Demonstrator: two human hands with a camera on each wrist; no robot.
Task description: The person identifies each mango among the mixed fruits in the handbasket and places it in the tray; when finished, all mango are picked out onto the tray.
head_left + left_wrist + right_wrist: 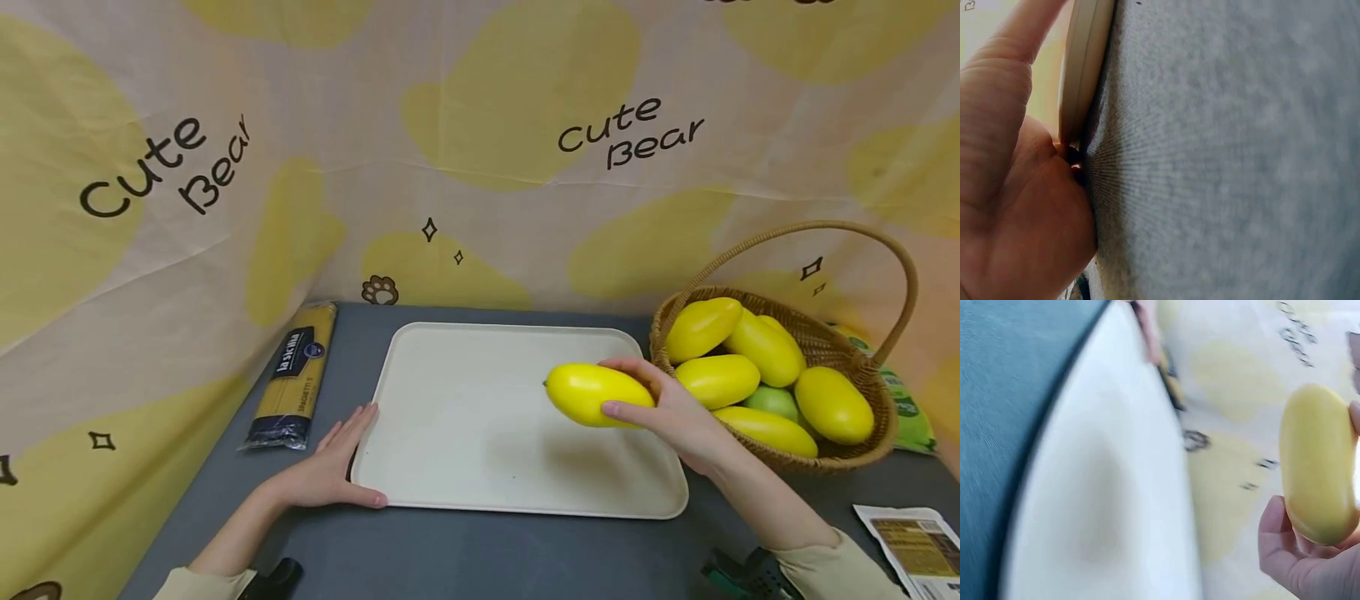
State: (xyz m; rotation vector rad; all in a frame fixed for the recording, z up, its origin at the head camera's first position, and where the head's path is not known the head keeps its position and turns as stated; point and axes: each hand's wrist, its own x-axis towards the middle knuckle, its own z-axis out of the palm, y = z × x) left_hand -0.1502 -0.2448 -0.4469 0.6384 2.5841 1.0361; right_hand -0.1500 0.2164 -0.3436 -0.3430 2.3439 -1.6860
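My right hand (678, 412) holds a yellow mango (592, 393) between thumb and fingers, raised over the right part of the white tray (450, 417). A shadow falls on the tray below. In the right wrist view the mango (1317, 465) stands out against the cloth, with the thumb curving round its lower end. At the tray's near left corner rests my left hand (322, 471), straight fingers along the left side and thumb at the front rim. The left wrist view shows the palm (1035, 219) close by the tray's edge (1085, 69).
A wicker basket (885, 417) with a tall handle stands at the right, holding several yellow mangoes (834, 406) and a green fruit (772, 402). Behind it lies a green packet (907, 412). A spaghetti pack (292, 375) is on the left, a flat pouch (918, 546) at the near right.
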